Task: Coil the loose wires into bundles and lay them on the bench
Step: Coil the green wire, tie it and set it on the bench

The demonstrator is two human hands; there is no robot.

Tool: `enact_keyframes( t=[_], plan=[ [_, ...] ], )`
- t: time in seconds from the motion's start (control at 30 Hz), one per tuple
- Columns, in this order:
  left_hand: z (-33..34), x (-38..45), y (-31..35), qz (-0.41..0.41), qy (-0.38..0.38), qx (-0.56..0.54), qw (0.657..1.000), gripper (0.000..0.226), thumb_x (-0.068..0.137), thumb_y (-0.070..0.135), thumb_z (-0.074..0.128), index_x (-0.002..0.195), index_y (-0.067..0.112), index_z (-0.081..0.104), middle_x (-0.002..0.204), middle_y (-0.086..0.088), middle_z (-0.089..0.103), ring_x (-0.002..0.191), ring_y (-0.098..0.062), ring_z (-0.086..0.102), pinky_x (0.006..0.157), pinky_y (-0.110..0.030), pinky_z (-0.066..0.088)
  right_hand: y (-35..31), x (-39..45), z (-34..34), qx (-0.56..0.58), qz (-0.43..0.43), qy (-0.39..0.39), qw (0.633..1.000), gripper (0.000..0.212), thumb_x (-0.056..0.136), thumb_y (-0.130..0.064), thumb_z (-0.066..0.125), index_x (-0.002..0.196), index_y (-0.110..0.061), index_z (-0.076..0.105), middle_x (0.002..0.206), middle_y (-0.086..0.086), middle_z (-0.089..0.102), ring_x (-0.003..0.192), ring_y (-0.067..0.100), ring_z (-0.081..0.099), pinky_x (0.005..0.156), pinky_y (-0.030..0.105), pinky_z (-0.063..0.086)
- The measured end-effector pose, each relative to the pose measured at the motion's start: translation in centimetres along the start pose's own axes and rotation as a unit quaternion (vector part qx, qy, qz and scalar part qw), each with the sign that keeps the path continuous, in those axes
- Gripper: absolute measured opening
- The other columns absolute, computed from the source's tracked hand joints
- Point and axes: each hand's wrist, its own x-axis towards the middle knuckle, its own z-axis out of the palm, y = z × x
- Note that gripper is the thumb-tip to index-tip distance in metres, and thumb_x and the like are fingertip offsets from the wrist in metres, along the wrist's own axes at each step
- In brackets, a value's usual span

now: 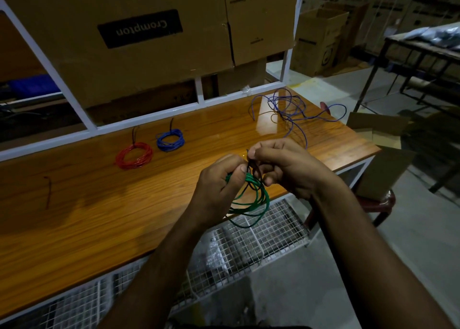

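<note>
A green wire coil (258, 199) hangs over the front edge of the wooden bench (99, 204). My left hand (219, 186) pinches the coil at its top. My right hand (286, 167) holds a short dark tie strip (252, 165) at the same spot. On the bench lie a red wire bundle (134, 155) and a blue wire bundle (170, 140), each bound with a dark tie. A loose purple-blue wire (288, 109) sprawls uncoiled at the far right end of the bench.
A dark tie strip (48, 191) lies at the bench's left. Cardboard boxes (139, 30) fill the white-framed shelf behind. A wire-mesh rack (236, 249) sits under the bench. A red stool (380, 201) and more boxes stand on the floor to the right.
</note>
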Motion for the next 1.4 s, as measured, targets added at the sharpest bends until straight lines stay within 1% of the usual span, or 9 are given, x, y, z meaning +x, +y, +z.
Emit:
enact_keyframes(
  t=[0.1, 0.2, 0.37, 0.47, 0.6, 0.73, 0.87, 1.03, 1.4],
  plan=[
    [0.1, -0.1, -0.1, -0.015, -0.001, -0.027, 1.0, 0.03, 0.098, 0.031, 0.043, 0.079, 0.015, 0.06, 0.076, 0.002, 0.054, 0.073, -0.017, 0.053, 0.063, -0.034, 0.04, -0.5, 0.1, -0.2, 0.019, 0.003, -0.019, 1.0, 0.014, 0.097, -0.002, 0.053, 0.084, -0.001, 0.059, 0.061, 0.012, 0.063, 0.046, 0.011, 0.06, 0.041, 0.014, 0.048],
    [0.1, 0.0, 0.2, -0.012, 0.007, -0.052, 0.999, 0.021, 0.094, 0.029, 0.046, 0.076, 0.029, 0.056, 0.078, 0.012, 0.054, 0.078, -0.008, 0.052, 0.067, -0.024, 0.04, -0.5, 0.2, -0.2, 0.038, 0.003, -0.034, 0.999, 0.014, 0.096, -0.001, 0.054, 0.084, -0.001, 0.061, 0.064, 0.013, 0.063, 0.05, 0.015, 0.062, 0.045, 0.015, 0.052],
    [0.1, 0.3, 0.2, -0.044, 0.024, -0.095, 0.994, 0.018, 0.09, 0.03, 0.049, 0.074, 0.033, 0.056, 0.088, 0.013, 0.055, 0.084, -0.007, 0.053, 0.072, -0.018, 0.04, -0.2, 0.5, -0.3, -0.086, -0.098, 0.014, 0.991, 0.009, 0.094, -0.002, 0.06, 0.086, -0.005, 0.062, 0.068, 0.002, 0.058, 0.059, 0.012, 0.054, 0.053, 0.021, 0.048],
    [0.2, 0.7, 0.4, -0.062, 0.042, -0.115, 0.991, 0.019, 0.088, 0.028, 0.051, 0.071, 0.035, 0.056, 0.087, 0.013, 0.057, 0.083, -0.007, 0.055, 0.071, -0.018, 0.041, -0.3, 0.4, 0.1, -0.072, -0.117, 0.007, 0.99, 0.01, 0.094, 0.001, 0.058, 0.085, -0.004, 0.061, 0.076, 0.002, 0.06, 0.068, 0.009, 0.055, 0.057, 0.022, 0.044],
    [0.5, 0.9, 0.4, -0.066, 0.048, -0.124, 0.989, 0.02, 0.088, 0.026, 0.051, 0.07, 0.017, 0.055, 0.079, 0.011, 0.051, 0.075, -0.008, 0.05, 0.066, -0.021, 0.039, 0.0, 0.6, 0.8, -0.081, -0.093, 0.025, 0.992, 0.018, 0.096, -0.003, 0.054, 0.08, -0.01, 0.06, 0.068, -0.006, 0.055, 0.064, 0.006, 0.045, 0.055, 0.021, 0.033],
    [0.8, 1.0, 0.4, -0.067, 0.053, -0.159, 0.984, 0.028, 0.09, 0.02, 0.05, 0.074, -0.003, 0.052, 0.081, -0.01, 0.048, 0.076, -0.014, 0.047, 0.067, -0.024, 0.039, 0.1, 1.2, 1.4, -0.056, -0.065, 0.093, 0.992, 0.024, 0.096, -0.007, 0.055, 0.075, -0.018, 0.058, 0.067, -0.007, 0.049, 0.068, 0.008, 0.041, 0.061, 0.025, 0.034],
    [0.7, 0.9, 0.1, -0.095, 0.062, -0.194, 0.974, 0.026, 0.092, 0.01, 0.049, 0.076, -0.01, 0.049, 0.081, -0.008, 0.046, 0.069, -0.01, 0.045, 0.062, -0.019, 0.037, 0.4, 1.8, 1.7, -0.111, -0.125, 0.096, 0.981, 0.015, 0.092, -0.018, 0.058, 0.077, -0.019, 0.057, 0.074, -0.007, 0.052, 0.067, 0.007, 0.046, 0.061, 0.026, 0.038],
    [0.2, 1.0, -0.5, -0.111, 0.102, -0.171, 0.974, 0.024, 0.091, 0.01, 0.051, 0.068, 0.011, 0.055, 0.088, 0.014, 0.054, 0.079, -0.005, 0.051, 0.069, -0.016, 0.04, 0.4, 2.3, 1.8, -0.144, -0.169, 0.063, 0.973, 0.01, 0.092, -0.018, 0.06, 0.081, -0.017, 0.062, 0.075, -0.003, 0.059, 0.071, 0.017, 0.048, 0.058, 0.027, 0.038],
    [0.2, 1.5, -0.7, -0.115, 0.157, -0.154, 0.969, 0.023, 0.09, 0.01, 0.053, 0.067, 0.008, 0.054, 0.091, 0.005, 0.054, 0.082, -0.001, 0.052, 0.07, -0.014, 0.04, 0.7, 3.4, 3.1, -0.05, -0.114, 0.143, 0.982, 0.026, 0.09, -0.003, 0.064, 0.068, -0.018, 0.064, 0.068, -0.011, 0.064, 0.062, 0.0, 0.055, 0.059, 0.021, 0.04]
  ],
)
